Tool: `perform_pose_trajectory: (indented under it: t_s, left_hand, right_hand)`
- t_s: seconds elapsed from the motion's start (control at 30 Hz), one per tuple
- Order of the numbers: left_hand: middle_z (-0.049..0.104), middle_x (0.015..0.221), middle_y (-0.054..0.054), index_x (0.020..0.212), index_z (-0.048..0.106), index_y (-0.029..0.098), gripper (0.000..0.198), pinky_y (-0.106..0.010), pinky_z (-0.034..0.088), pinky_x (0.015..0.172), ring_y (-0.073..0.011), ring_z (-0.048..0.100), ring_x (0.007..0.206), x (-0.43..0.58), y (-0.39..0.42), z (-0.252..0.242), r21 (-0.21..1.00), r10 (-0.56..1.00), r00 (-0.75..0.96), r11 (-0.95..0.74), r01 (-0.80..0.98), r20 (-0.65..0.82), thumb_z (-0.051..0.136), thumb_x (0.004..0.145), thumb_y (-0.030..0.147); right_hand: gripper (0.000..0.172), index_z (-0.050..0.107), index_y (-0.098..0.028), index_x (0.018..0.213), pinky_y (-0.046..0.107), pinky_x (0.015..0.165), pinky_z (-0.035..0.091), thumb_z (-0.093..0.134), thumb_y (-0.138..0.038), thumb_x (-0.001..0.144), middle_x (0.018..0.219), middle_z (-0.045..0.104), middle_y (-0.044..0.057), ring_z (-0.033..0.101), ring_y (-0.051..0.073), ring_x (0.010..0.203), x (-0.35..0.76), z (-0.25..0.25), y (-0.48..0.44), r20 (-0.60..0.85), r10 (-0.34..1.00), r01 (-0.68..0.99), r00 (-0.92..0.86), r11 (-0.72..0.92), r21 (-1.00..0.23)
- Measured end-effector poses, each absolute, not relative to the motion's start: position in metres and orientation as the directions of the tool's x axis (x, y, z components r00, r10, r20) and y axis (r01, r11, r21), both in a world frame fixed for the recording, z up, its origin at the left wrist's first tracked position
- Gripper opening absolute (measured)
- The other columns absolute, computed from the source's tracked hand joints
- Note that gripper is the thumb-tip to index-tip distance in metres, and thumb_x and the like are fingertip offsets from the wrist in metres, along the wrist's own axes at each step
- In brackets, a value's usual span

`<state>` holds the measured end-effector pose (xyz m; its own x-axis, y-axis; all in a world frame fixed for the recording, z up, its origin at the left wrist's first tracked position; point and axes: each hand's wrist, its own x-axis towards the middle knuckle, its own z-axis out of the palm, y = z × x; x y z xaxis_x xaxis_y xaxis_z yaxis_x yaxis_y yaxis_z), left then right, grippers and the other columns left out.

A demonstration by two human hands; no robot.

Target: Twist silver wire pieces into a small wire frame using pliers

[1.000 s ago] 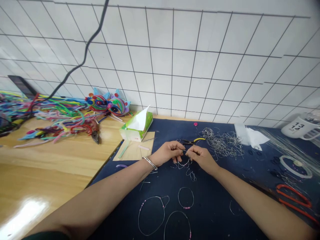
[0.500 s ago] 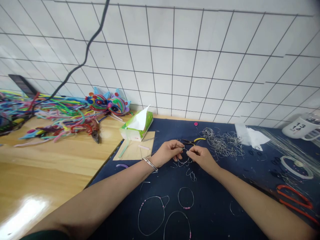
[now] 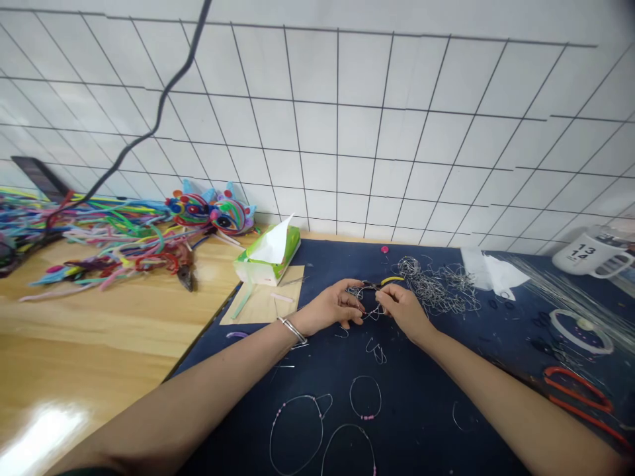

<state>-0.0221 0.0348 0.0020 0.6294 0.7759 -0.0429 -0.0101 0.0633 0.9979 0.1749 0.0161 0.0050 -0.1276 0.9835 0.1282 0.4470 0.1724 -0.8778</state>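
Observation:
Between my two hands is a small wire ring point(image 3: 370, 313) with tiny beads along its lower side. My left hand point(image 3: 338, 304), with a silver bangle at the wrist, has its fingers curled on the ring's left side. The thumb and forefinger of my right hand point(image 3: 401, 305) pinch its right side. Just behind lie pliers with yellow handles point(image 3: 391, 280). Nearer to me on the dark mat rest three wire rings with pink beads: a large left one point(image 3: 270, 433), a small one point(image 3: 380, 396) and one cut by the frame's lower edge point(image 3: 342, 428).
A wire tangle point(image 3: 436, 284) lies right of the pliers. Behind my left hand stands a tissue pack point(image 3: 268, 258). Colourful pipe cleaners point(image 3: 119, 228) cover the far left table. A white mug point(image 3: 588, 251), straight wires point(image 3: 555, 291) and orange-handled scissors point(image 3: 578, 390) are at right.
My left fingers have spread a little and shifted lower on the ring, which now shows more openly between my hands. The whole view has moved slightly.

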Motion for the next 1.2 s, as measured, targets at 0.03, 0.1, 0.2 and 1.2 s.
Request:
perform_pose_trajectory:
  t_s: [0.03,0.1,0.2,1.2]
  left_hand:
    - [0.059,0.087,-0.008,0.124,0.029,0.022,0.069,-0.024,0.049,0.051,-0.0194,0.063,0.074,-0.0210,0.0334,0.0020,0.998,0.783,0.621,0.067,-0.015,-0.043,0.066,0.065,0.020]
    - [0.058,0.086,-0.007,0.124,0.026,0.023,0.073,-0.025,0.050,0.052,-0.0198,0.063,0.075,-0.0186,0.0302,0.0019,0.997,0.789,0.612,0.074,-0.025,-0.043,0.067,0.064,0.018]
    - [0.057,0.081,-0.004,0.121,0.029,0.021,0.066,-0.024,0.050,0.051,-0.0192,0.063,0.072,-0.0160,0.0265,0.0007,0.995,0.790,0.611,0.087,-0.040,-0.045,0.065,0.066,0.017]
    - [0.058,0.074,-0.003,0.097,0.055,0.014,0.030,-0.021,0.044,0.051,-0.0104,0.056,0.062,-0.0191,0.0300,0.0032,0.997,0.820,0.572,-0.032,0.072,-0.015,0.054,0.073,0.031]
  right_hand:
    - [0.027,0.051,-0.019,0.071,0.022,0.053,0.035,0.042,-0.043,0.078,0.057,0.048,-0.004,0.045,0.009,0.052,0.1745,0.0033,0.0163,0.138,0.983,0.448,-0.120,0.178,-0.876]
    - [0.026,0.050,-0.019,0.072,0.022,0.053,0.035,0.041,-0.043,0.079,0.057,0.047,-0.004,0.044,0.009,0.052,0.1736,0.0011,0.0162,0.152,0.981,0.453,-0.124,0.192,-0.871]
    - [0.025,0.050,-0.019,0.071,0.021,0.053,0.034,0.041,-0.041,0.079,0.057,0.046,-0.005,0.043,0.008,0.052,0.1735,0.0018,0.0157,0.169,0.971,0.487,-0.171,0.232,-0.842]
    - [0.022,0.051,-0.018,0.068,0.020,0.052,0.031,0.043,-0.036,0.078,0.056,0.045,-0.005,0.040,0.008,0.053,0.1734,0.0030,0.0156,0.122,0.946,0.522,-0.300,0.270,-0.809]
